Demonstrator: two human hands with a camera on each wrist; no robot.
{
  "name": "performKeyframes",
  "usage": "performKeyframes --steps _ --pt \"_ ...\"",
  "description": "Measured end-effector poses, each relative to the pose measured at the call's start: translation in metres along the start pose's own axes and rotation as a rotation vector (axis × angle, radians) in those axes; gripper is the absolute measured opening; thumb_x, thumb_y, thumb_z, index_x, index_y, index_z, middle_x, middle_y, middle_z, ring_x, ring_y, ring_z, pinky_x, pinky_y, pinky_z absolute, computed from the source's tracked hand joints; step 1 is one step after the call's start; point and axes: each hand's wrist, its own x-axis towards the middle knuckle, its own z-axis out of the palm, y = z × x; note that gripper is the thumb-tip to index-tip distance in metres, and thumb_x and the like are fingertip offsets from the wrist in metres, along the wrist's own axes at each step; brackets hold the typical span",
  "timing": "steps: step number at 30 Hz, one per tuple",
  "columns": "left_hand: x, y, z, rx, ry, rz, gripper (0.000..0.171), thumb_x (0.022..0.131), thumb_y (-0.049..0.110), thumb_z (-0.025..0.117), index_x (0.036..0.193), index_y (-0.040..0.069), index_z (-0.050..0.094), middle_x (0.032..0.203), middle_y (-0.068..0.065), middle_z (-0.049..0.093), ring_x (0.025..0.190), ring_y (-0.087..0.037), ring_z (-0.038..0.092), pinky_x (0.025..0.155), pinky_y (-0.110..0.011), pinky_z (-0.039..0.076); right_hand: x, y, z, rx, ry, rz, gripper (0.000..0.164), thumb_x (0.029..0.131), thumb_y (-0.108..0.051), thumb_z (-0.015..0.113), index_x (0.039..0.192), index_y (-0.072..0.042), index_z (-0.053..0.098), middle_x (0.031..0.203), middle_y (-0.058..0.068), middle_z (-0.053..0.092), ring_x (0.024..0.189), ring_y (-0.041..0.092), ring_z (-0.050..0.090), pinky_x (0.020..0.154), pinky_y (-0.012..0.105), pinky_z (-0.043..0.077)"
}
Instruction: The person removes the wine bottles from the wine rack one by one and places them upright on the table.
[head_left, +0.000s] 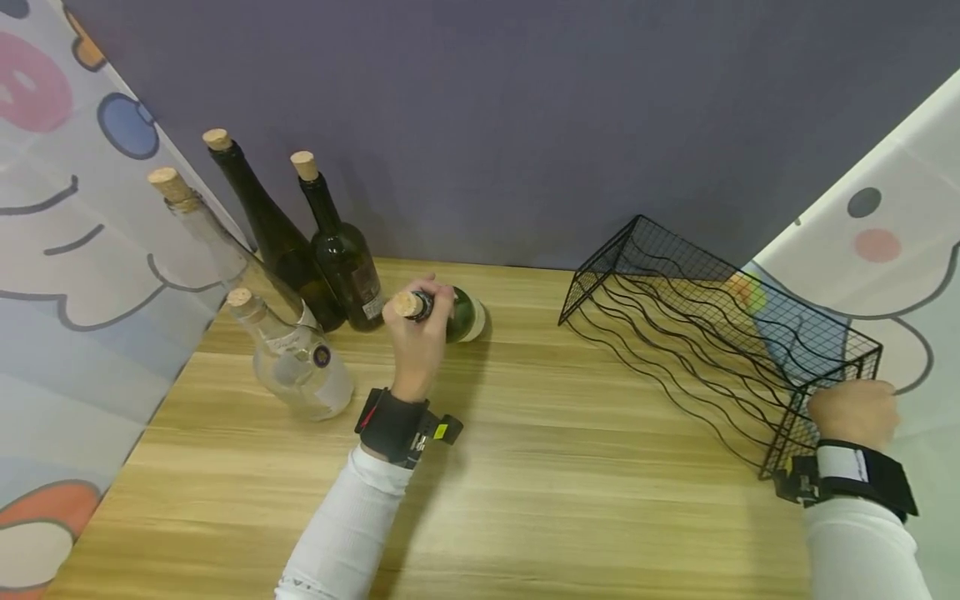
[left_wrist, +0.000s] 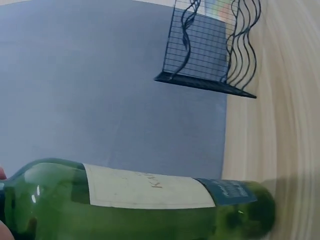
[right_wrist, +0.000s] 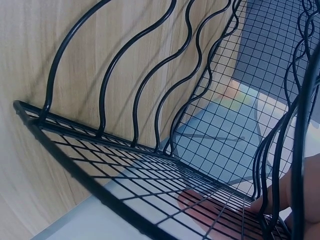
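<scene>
My left hand (head_left: 422,327) grips a green wine bottle (head_left: 467,317) round its neck, just below the cork. The left wrist view shows the bottle (left_wrist: 150,186) with a cream label and a smaller dark one. Its base is close to the wood; I cannot tell whether it touches. At the right, a black wire wine rack (head_left: 750,292) with wavy bars and mesh sides stands on the table. My right hand (head_left: 855,412) holds the rack's near right end at its upper edge. Fingers (right_wrist: 275,197) show behind the mesh in the right wrist view.
Left of my left hand stand several corked bottles: a round clear bottle (head_left: 303,375), a tall clear bottle (head_left: 232,258), a dark bottle (head_left: 281,233) and another dark bottle (head_left: 348,271) with a label. A grey panel (head_left: 480,125) rises behind the wooden table (head_left: 540,483).
</scene>
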Motion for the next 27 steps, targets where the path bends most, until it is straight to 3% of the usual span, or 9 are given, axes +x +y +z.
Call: performKeyframes --steps 4,7,11,14,18,27 --pt "0.003 0.006 0.002 -0.025 0.021 -0.045 0.025 0.088 -0.002 0.057 0.065 -0.011 0.05 0.056 0.016 0.053 0.057 -0.017 0.056 0.104 -0.04 0.046 0.0 0.0 -0.002 -0.001 0.0 -0.005 0.066 0.088 -0.014 0.044 0.132 0.031 0.024 0.128 0.052 0.041 0.114 0.062 0.049 0.066 0.054 0.055" --pt "0.004 0.01 0.001 -0.032 0.004 -0.083 0.024 0.088 -0.001 0.058 0.067 -0.011 0.051 0.055 0.015 0.054 0.055 -0.016 0.054 0.105 -0.039 0.046 -0.001 0.0 -0.003 0.005 0.002 -0.006 0.065 0.087 -0.014 0.044 0.131 0.031 0.025 0.127 0.052 0.042 0.113 0.062 0.05 0.063 0.053 0.055" --pt "0.005 0.015 0.0 -0.024 -0.027 -0.101 0.02 0.088 -0.002 0.058 0.071 -0.011 0.053 0.056 0.013 0.054 0.052 -0.015 0.052 0.096 -0.034 0.05 -0.001 0.0 -0.002 0.03 -0.001 0.008 0.066 0.087 -0.014 0.044 0.133 0.03 0.025 0.129 0.051 0.041 0.115 0.062 0.049 0.066 0.056 0.054" --pt "0.006 0.019 -0.001 0.012 -0.04 -0.103 0.017 0.088 -0.005 0.057 0.072 -0.008 0.054 0.056 0.012 0.054 0.05 -0.02 0.051 0.076 -0.028 0.052 -0.001 0.0 -0.002 0.039 -0.004 0.021 0.067 0.087 -0.014 0.044 0.134 0.029 0.024 0.132 0.051 0.04 0.117 0.062 0.047 0.07 0.057 0.054" --pt "0.006 0.023 -0.002 0.048 -0.053 -0.122 0.017 0.087 -0.006 0.056 0.071 -0.004 0.054 0.056 0.009 0.053 0.05 -0.027 0.051 0.06 -0.025 0.048 0.0 0.0 -0.002 0.037 -0.006 0.024 0.067 0.088 -0.015 0.043 0.135 0.028 0.023 0.133 0.05 0.039 0.119 0.062 0.047 0.07 0.057 0.054" --pt "0.007 0.036 -0.002 0.093 -0.097 -0.184 0.021 0.087 -0.004 0.057 0.067 0.0 0.054 0.056 0.005 0.054 0.051 -0.016 0.052 0.066 -0.027 0.051 -0.003 -0.001 -0.003 0.01 -0.007 0.008 0.066 0.089 -0.014 0.04 0.134 0.03 0.022 0.133 0.051 0.037 0.119 0.063 0.045 0.077 0.059 0.053"
